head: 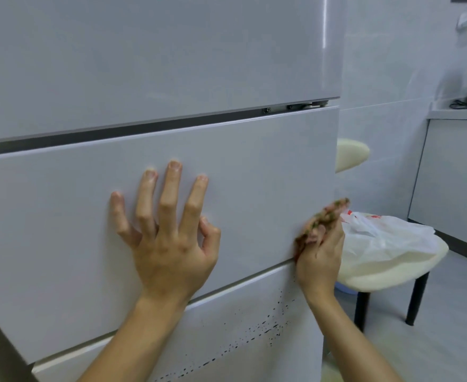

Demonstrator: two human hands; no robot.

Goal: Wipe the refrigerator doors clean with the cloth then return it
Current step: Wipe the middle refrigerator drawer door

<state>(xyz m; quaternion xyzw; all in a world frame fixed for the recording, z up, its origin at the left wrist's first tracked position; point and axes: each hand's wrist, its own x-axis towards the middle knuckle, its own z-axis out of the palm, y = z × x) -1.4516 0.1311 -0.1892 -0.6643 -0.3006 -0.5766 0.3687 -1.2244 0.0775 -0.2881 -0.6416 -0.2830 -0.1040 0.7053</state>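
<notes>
The left grip (pixel 169 244) is pressing the middle refrigerator door (pixel 61 230) with fingers (pixel 171 188) spread. The right grip (pixel 319 257) is clutching the cloth (pixel 323 219) against that door's right edge, just above the seam. A plastic bag (pixel 386 235), contents hidden, is lying on the stool (pixel 378 272) just beside; bare floor (pixel 461 312) is showing beyond.

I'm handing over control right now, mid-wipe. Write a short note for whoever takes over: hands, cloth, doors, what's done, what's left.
Left hand: open, fingertips spread on the middle door.
Right hand: grips the bunched cloth at the middle door's right edge, near its lower corner.
Done: the upper door and the middle door look free of marks.
Left: dark specks show on the lower door, toward its right side. Wipe them, then return the cloth; its place is not in view.
Nearby: a stool with a plastic bag, right of the refrigerator.
</notes>
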